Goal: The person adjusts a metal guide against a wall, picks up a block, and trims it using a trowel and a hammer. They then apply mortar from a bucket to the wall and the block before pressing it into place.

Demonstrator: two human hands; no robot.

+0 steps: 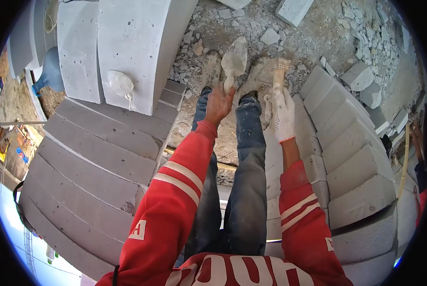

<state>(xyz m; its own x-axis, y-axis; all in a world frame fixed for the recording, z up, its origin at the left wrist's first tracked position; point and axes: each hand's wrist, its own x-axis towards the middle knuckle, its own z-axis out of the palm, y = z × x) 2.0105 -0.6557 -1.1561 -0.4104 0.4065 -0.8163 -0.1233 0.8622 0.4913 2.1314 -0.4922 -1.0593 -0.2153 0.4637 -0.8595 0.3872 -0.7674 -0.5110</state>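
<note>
My bare left hand (218,105) is wrapped round the handle of a trowel (235,57), whose grey, mortar-smeared blade points away from me above my shoes. My right hand (285,114), in a white knitted glove, grips the wooden handle of a hammer (279,76). The hammer's head is at the far end, over the ground just beyond my right shoe. The two tools are apart, and neither touches a block. Stacked grey blocks (104,138) stand to my left, and more pale blocks (351,152) stand to my right.
A knotted plastic bag (121,85) lies on a large upright block at the left. Broken pieces (270,36) and rubble cover the ground ahead. A blue container (51,71) is at the far left. Part of another person (420,176) shows at the right edge.
</note>
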